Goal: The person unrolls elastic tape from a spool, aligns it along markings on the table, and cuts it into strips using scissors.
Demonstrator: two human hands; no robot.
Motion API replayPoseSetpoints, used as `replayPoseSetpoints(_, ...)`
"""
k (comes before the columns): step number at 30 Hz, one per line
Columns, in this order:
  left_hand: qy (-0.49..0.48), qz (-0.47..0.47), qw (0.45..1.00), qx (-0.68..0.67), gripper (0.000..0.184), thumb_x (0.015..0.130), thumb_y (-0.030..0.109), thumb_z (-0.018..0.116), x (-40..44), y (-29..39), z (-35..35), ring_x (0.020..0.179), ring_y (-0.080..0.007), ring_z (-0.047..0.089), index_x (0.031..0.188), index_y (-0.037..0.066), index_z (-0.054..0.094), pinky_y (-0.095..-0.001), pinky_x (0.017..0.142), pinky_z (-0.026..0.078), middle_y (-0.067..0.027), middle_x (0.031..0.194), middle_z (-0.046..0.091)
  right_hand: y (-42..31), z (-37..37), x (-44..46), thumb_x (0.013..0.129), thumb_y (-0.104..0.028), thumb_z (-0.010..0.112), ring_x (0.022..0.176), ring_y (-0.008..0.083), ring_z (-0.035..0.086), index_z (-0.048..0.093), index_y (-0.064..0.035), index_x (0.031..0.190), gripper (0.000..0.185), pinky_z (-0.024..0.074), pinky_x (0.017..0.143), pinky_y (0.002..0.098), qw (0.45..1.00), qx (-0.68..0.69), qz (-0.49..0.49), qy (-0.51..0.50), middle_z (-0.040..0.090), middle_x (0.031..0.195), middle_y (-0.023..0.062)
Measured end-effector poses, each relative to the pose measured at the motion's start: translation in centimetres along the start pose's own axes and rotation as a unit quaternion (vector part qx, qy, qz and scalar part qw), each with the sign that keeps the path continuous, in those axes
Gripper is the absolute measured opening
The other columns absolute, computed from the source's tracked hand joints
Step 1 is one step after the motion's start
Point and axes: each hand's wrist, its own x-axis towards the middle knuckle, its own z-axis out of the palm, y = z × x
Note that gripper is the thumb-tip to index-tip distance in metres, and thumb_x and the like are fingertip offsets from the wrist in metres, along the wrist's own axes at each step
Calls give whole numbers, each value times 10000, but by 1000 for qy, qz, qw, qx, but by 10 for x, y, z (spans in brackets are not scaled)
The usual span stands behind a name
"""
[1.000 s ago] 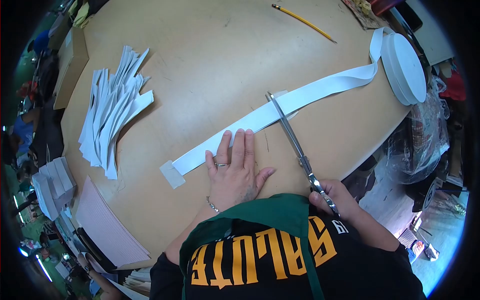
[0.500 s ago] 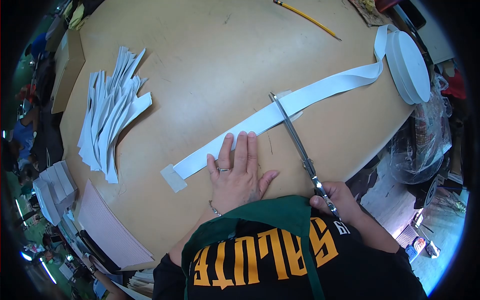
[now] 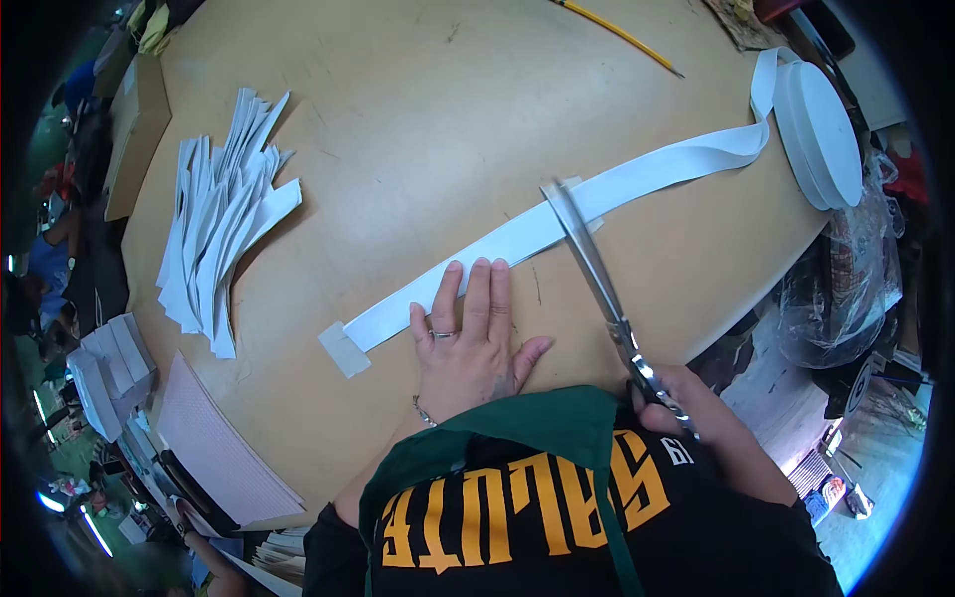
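A white elastic band runs slantwise over the table, its near-left end against a piece of beige tape. My left hand lies flat on it, fingers spread and pressing it down. My right hand is closed round the handles of long metal scissors. Their blades cross the band beside a second tape mark, and they look slightly blurred. Whether the band is cut through there, I cannot tell. Beyond the blades the band continues with a twist to a white roll at the right.
A loose pile of white strips lies on the left of the table. A yellow pencil is at the far side. Pinkish paper, a white box and clear plastic wrap line the edges.
The scissors' blades have come together across the band, and their handles have shifted slightly right with my right hand. My left hand stays pressed on the band.
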Motion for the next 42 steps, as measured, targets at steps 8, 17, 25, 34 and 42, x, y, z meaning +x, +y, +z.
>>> replayPoseSetpoints(8,-12,5,999,-38,822,758,565,571,9,2,-15,1234,-351,308,1372,86,310,-594,891,318,-139,1294,373,-25,-75,-4,743,-412,703,655,133,510,541,-9,868,452,415,601,261,989,95,-9,113,516,686,27)
replayPoseSetpoints(17,-88,3,992,92,749,760,586,547,33,34,-43,982,-371,481,1347,158,363,-478,814,398,-197,1063,484,-125,-153,91,678,-500,707,623,241,592,573,-15,715,504,450,589,364,770,-406,-29,491,578,625,117)
replayPoseSetpoints(25,-72,35,994,80,710,779,581,526,37,29,-44,866,-351,550,1305,118,412,-424,753,445,-207,973,515,-124,-215,152,739,-265,649,952,289,560,607,-14,980,350,446,833,422,618,-573,-21,538,580,1053,174)
replayPoseSetpoints(34,-58,60,994,70,696,786,578,522,37,26,-46,787,-343,558,1280,95,434,-391,723,459,-209,895,518,-88,-80,119,713,-277,692,1033,271,478,578,-119,1023,366,391,876,412,754,-557,-309,163,554,1014,80)
replayPoseSetpoints(42,-95,39,991,86,700,813,548,508,43,32,-52,778,-359,581,1332,100,364,-385,705,479,-227,928,523,-106,-99,125,716,-223,703,1069,253,456,576,-105,987,321,366,889,423,786,-521,-190,272,526,1049,60)
